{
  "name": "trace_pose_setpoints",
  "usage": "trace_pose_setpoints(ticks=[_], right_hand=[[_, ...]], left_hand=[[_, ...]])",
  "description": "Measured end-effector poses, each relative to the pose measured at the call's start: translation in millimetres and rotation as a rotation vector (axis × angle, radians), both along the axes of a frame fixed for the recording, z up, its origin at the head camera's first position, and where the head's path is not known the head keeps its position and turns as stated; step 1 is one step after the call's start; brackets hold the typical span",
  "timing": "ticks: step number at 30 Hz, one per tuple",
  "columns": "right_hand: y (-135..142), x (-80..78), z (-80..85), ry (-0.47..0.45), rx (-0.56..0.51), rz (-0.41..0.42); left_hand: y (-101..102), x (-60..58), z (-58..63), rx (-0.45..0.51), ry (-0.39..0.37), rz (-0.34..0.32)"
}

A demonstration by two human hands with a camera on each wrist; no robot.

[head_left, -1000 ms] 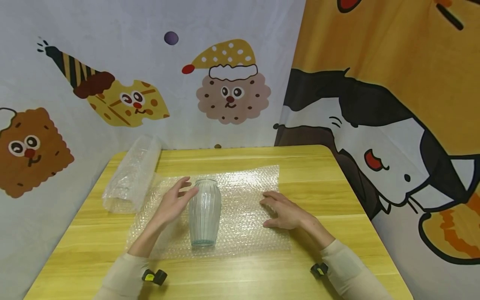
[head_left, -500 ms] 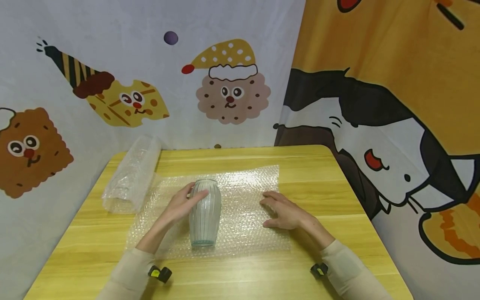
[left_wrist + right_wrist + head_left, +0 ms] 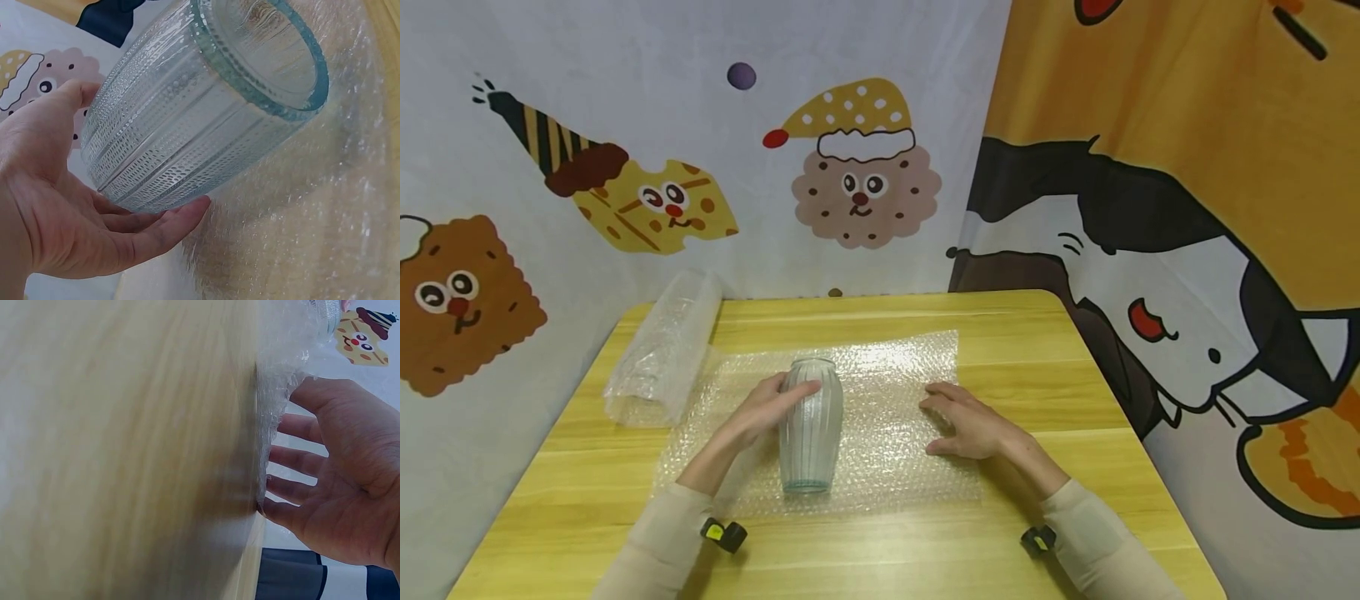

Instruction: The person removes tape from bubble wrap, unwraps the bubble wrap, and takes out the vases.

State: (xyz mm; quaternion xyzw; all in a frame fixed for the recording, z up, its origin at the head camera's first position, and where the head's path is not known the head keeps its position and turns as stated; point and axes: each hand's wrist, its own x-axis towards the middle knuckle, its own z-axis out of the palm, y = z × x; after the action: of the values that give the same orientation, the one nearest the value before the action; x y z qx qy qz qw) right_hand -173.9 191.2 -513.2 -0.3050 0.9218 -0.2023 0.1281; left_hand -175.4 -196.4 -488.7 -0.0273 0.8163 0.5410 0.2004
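Note:
A clear, ribbed glass vase (image 3: 812, 442) lies lengthwise on a flat sheet of bubble wrap (image 3: 887, 450), its greenish thick end toward me. My left hand (image 3: 763, 408) grips the vase near its far end, thumb over the top. In the left wrist view, the fingers (image 3: 159, 237) curve along the lower side of the ribbed glass (image 3: 156, 125). My right hand (image 3: 970, 425) rests at the right edge of the sheet, fingers spread and loosely bent. In the right wrist view, its fingertips (image 3: 275, 509) touch the edge of the bubble wrap (image 3: 265, 450).
Rolled bubble wrap (image 3: 662, 358) lies at the back left of the wooden table (image 3: 1015, 350), overlapping the sheet's left side in this view. A cartoon-printed cloth (image 3: 760, 267) hangs directly behind the table.
My left hand has moved right onto the vase, and its thumb now lies across the glass. The right hand, the vase and the bubble wrap stay put.

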Motion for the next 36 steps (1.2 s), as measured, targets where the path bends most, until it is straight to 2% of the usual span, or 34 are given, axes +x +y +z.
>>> trace_pose_setpoints(ticks=[5, 10, 19, 31, 36], right_hand=[[0.1, 0.0, 0.1, -0.001, 0.003, 0.000], [-0.1, 0.1, 1.4, -0.005, 0.004, -0.003], [-0.7, -0.2, 1.5, 0.002, 0.010, -0.008], [0.5, -0.5, 0.3, 0.004, 0.009, -0.004], [0.0, 0.0, 0.0, 0.009, 0.005, -0.002]], left_hand=[[-1.2, -2.7, -2.9, -0.012, -0.010, 0.019], [-2.7, -2.5, -6.4, -0.032, 0.013, 0.033], [-1.9, -0.5, -10.6, -0.002, 0.031, 0.078], [-1.2, 1.8, -10.3, 0.009, 0.058, 0.083], [2.5, 1.0, -5.0, 0.015, 0.086, 0.067]])
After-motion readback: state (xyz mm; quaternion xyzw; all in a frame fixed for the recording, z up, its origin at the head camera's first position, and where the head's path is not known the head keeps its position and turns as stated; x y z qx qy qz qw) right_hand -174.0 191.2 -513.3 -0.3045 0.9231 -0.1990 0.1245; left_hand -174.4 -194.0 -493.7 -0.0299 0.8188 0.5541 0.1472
